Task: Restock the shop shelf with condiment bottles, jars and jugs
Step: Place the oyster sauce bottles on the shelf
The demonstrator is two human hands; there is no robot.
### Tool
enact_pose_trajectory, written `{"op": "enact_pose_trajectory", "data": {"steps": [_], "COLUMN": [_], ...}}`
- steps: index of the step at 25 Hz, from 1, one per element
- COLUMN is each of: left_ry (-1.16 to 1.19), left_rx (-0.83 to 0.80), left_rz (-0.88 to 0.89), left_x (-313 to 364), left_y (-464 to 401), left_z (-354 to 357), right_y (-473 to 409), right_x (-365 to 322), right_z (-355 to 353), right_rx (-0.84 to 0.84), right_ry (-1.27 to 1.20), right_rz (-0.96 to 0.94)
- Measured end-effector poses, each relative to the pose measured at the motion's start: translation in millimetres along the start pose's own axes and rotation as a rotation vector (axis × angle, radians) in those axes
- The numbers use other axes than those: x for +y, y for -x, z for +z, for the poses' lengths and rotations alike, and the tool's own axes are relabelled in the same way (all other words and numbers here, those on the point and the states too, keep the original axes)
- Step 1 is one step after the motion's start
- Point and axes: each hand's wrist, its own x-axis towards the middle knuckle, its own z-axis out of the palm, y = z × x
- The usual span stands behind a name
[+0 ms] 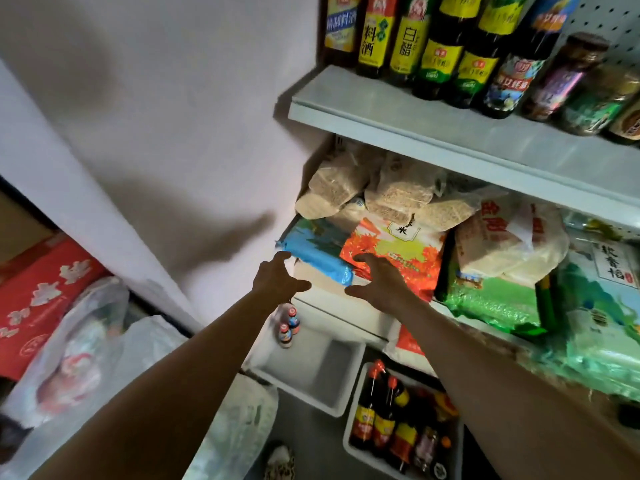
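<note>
I have both hands spread and empty, left hand (278, 277) and right hand (377, 280) hovering at the rice-bag shelf, while the sauce bottles (391, 415) lie below in the bin (349, 445), nearer my right, necks pointing far.

Dim, shadow-streaked white wall (156, 116) filling the left and centre, meeting a grey metal shelving unit at the right. Upper shelf board (450, 133) pale grey with a perforated back panel (609, 19) behind it at the top right corner; lower shelf board (346, 306) white along its front edge. Grey floor (311, 441) below, darker toward the bottom edge, with a red printed carton (38, 299) and crumpled white plastic bags (104, 358) crowded against the wall's foot at the left.
</note>
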Motion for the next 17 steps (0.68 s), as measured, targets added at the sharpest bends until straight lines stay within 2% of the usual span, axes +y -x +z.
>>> {"op": "enact_pose_trajectory", "data": {"steps": [10, 17], "left_ry": [-0.046, -0.078], "left_rx": [-0.139, -0.116], "left_rz": [-0.134, -0.211], "left_x": [-68, -131], "left_y": [-60, -101], "left_z": [46, 108], "right_y": [-57, -104], "right_x": [38, 98], "right_z": [95, 172], "right_rx": [-0.181, -0.260], "right_ry": [-0.028, -0.039], "right_rz": [0.201, 0.185]}}
